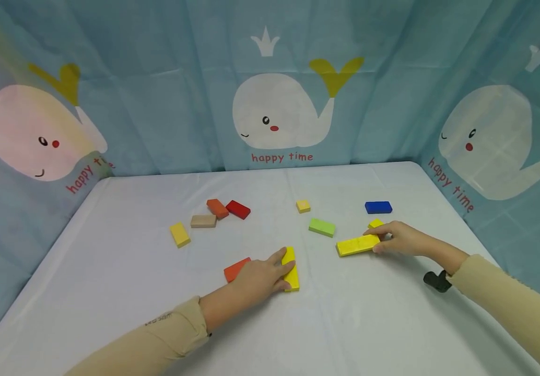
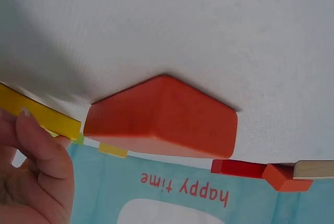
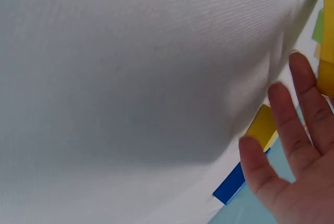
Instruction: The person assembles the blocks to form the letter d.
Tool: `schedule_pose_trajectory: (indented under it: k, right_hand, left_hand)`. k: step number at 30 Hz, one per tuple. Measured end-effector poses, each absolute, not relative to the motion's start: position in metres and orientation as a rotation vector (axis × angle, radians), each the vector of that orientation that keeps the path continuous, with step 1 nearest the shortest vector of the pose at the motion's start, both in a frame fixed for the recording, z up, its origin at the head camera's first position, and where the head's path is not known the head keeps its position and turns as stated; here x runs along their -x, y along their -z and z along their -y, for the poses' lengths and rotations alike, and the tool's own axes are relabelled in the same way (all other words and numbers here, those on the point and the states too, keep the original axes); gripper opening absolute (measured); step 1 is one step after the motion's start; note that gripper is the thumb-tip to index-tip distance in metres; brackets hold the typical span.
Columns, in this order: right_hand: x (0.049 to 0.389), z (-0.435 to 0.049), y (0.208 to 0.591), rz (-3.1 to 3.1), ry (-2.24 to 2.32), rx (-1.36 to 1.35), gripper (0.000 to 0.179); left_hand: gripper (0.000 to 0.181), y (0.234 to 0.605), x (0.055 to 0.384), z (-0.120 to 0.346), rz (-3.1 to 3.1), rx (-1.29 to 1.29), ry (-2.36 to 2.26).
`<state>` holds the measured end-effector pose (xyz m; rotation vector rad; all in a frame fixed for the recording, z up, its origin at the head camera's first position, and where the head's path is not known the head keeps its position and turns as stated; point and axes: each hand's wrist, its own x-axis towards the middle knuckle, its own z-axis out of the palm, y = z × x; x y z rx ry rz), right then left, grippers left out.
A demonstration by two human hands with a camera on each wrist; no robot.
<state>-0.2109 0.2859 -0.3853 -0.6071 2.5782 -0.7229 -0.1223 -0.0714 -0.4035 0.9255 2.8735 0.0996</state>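
My left hand (image 1: pixel 258 282) grips a long yellow block (image 1: pixel 291 281) at the middle of the table, fingers laid over it and thumb at its near end. An orange-red block (image 1: pixel 236 269) lies just beside that hand, partly covered by it, and looms large in the left wrist view. Farther right, my right hand (image 1: pixel 402 239) pinches the right end of another long yellow block (image 1: pixel 356 246) between thumb and finger. Its other fingers (image 3: pixel 284 109) stretch out loosely in the right wrist view. Behind this hand a smaller yellow block (image 1: pixel 375 223) is partly hidden.
A blue block (image 1: pixel 378 207) lies at the back right. Green (image 1: pixel 322 227) and small pale-yellow (image 1: pixel 303 206) blocks lie in the middle. To the left are a red block (image 1: pixel 238 209), an orange block (image 1: pixel 217 208), a tan block (image 1: pixel 203 221) and a yellow block (image 1: pixel 179 235).
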Motion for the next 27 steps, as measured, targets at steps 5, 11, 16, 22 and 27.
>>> schedule_pose_trajectory:
  k: [5,11,16,22,27]
  right_hand:
    - [0.212,-0.289,0.383,-2.541,0.852,0.604,0.043]
    - [0.217,-0.285,0.374,-2.421,1.104,0.516,0.044]
    - [0.226,-0.268,0.362,-2.303,1.238,0.456,0.047]
    - [0.245,-0.235,0.356,-2.217,1.265,0.425,0.048]
    - [0.266,-0.197,0.357,-2.147,1.290,0.402,0.046]
  left_hand:
    - [0.055,0.403,0.120,0.070,-2.876,-0.897,-0.124]
    - [0.052,0.399,0.113,0.067,-2.902,-0.872,-0.037]
    - [0.050,0.399,0.110,0.065,-2.913,-0.867,0.026]
    - [0.050,0.401,0.113,0.068,-2.907,-0.895,-0.085]
    - [0.052,0.400,0.114,0.071,-2.883,-0.873,-0.139]
